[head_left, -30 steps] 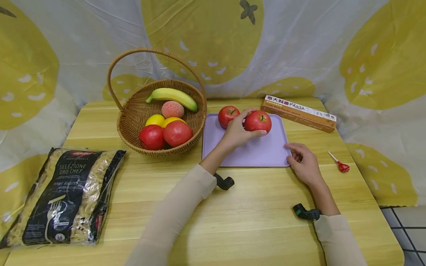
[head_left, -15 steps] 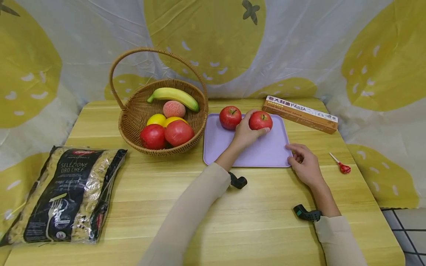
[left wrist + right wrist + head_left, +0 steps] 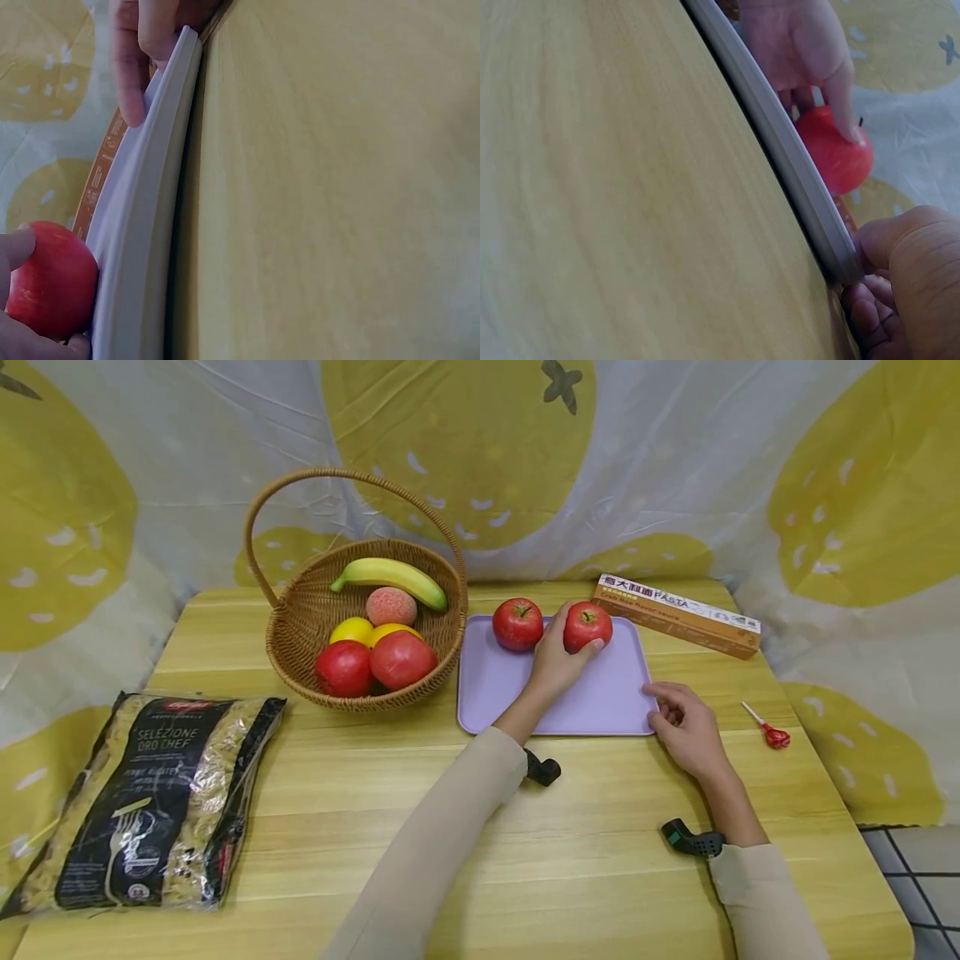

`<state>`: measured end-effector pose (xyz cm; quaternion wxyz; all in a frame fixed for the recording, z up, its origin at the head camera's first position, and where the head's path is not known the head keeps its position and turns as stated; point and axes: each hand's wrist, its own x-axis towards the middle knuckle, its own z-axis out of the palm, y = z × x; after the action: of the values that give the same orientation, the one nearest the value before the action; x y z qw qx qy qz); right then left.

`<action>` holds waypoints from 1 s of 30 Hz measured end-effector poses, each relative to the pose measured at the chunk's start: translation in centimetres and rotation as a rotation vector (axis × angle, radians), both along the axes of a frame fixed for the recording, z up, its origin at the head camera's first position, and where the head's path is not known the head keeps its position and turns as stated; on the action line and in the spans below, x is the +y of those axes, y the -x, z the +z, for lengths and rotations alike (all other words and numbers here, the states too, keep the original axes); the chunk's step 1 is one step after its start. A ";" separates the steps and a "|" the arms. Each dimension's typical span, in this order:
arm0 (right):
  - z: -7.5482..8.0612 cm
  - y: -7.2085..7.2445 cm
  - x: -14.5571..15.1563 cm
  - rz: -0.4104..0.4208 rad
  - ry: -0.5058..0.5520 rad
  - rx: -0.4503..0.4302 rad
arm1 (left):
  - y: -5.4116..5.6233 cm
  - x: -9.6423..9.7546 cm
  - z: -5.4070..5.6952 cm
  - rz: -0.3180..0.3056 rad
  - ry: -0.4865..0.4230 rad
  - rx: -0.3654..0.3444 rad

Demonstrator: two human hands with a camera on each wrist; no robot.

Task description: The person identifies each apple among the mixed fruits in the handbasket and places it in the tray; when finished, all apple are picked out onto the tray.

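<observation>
My left hand [image 3: 557, 664] holds a red apple [image 3: 589, 625] by its sides, over the back right part of a lilac tray [image 3: 600, 706]. In the left wrist view the apple [image 3: 54, 281] sits right against the tray's surface, thumb and fingers around it. A second red apple [image 3: 517, 623] lies on the tray just left of that hand. At the tray's right edge, my right hand [image 3: 684, 731] pinches the rim near the front corner. The right wrist view shows its thumb [image 3: 885, 238] on the rim and curled fingers close by the corner.
A wicker basket [image 3: 300, 647] with a tall handle stands left of the tray, holding a banana [image 3: 390, 578] and other fruit. A pasta bag [image 3: 142, 802] lies front left. Behind the tray's right corner is a pasta box [image 3: 675, 617]; a lollipop [image 3: 772, 733] lies far right.
My left hand has brought the apple slightly back and down onto the tray, beside the other apple. My right hand keeps its place at the tray's edge.
</observation>
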<state>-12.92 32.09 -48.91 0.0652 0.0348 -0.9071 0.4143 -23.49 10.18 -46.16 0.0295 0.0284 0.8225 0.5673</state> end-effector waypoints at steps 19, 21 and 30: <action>-0.3 0.0 0.0 0.002 0.001 0.008 | -3.9 -4.8 4.3 -0.271 0.188 0.013; -0.3 0.0 0.0 0.003 0.002 0.007 | -4.4 -6.1 4.9 -0.308 0.161 0.027; -0.2 0.0 -0.1 -0.001 0.019 0.021 | -7.6 -10.9 8.5 -0.468 0.176 0.138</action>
<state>-12.93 31.99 -49.09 0.0752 0.0379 -0.9024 0.4225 -15.94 -0.69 -37.67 0.1063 0.2539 0.8397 0.4681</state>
